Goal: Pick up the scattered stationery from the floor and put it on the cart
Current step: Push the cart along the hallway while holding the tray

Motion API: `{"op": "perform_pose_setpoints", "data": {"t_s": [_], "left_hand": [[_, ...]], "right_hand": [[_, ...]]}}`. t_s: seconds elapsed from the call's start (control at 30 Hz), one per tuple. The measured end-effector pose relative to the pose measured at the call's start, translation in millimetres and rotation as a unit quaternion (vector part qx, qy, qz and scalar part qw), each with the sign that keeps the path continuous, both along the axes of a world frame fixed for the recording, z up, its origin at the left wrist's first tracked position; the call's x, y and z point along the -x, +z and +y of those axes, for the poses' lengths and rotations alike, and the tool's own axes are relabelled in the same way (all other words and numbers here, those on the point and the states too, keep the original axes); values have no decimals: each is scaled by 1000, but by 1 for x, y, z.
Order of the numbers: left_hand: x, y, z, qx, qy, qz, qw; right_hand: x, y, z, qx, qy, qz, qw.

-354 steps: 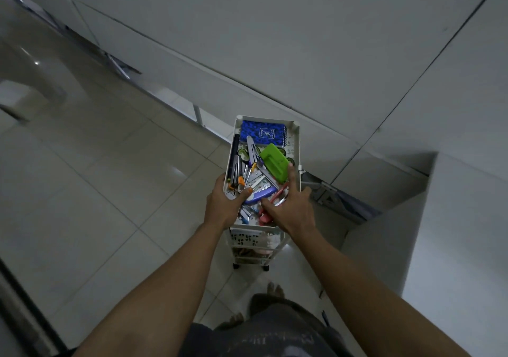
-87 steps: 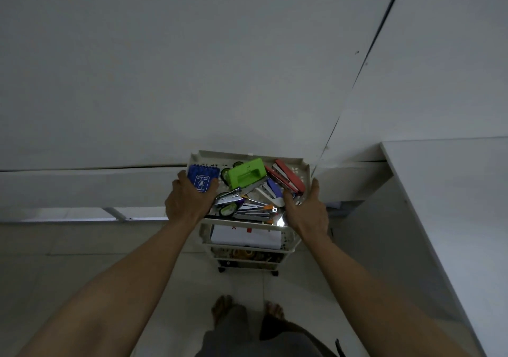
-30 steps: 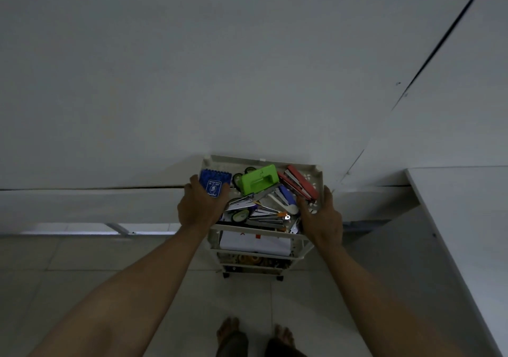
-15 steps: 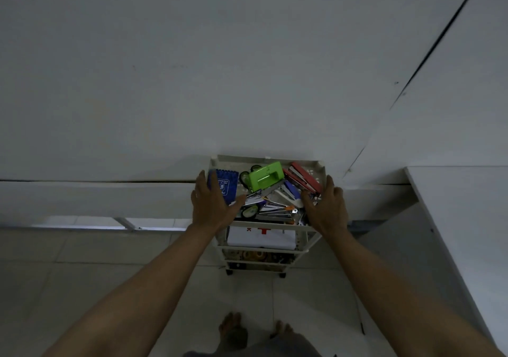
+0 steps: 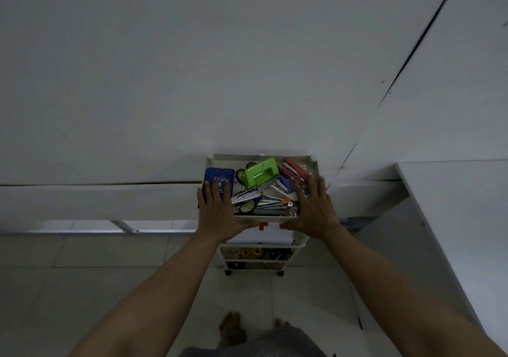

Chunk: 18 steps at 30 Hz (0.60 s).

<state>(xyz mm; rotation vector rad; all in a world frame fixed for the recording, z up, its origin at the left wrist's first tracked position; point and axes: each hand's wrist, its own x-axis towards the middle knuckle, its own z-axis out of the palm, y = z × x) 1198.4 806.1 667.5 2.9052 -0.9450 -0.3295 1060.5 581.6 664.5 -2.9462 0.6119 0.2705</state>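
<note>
Head view
Cart (image 5: 310,161): white, tiered, against the wall at 12 o'clock from the feet.
Stationery (image 5: 270,195): jumbled heap filling the top tray; green hole punch (image 5: 258,174), red stapler (image 5: 295,171), blue notebook (image 5: 219,180) at its 9 o'clock edge.
Left hand (image 5: 218,213): fingers spread flat over the notebook, gripping nothing.
Right hand (image 5: 313,208): fingers splayed at the tray's 3 o'clock side, empty.

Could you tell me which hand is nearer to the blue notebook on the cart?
Left. The left hand has fingertips lying on the blue notebook; the right hand is across the tray, by the red stapler.
</note>
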Motion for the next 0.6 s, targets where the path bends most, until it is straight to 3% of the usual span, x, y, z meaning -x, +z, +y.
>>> {"op": "perform_pose_setpoints", "data": {"t_s": [0.23, 0.37, 0.5, 0.6], "left_hand": [[-1, -1, -4, 2, 68, 15, 998], [-8, -1, -3, 7, 46, 18, 999], [-19, 11, -1, 174, 99, 57, 978], [-22, 11, 5, 223, 166, 103, 955]], "right_hand": [[-35, 13, -12, 25, 44, 19, 999], [-32, 12, -4, 25, 3, 16, 1000], [-27, 15, 3, -13, -48, 20, 999], [-16, 13, 5, -13, -55, 5, 998]]}}
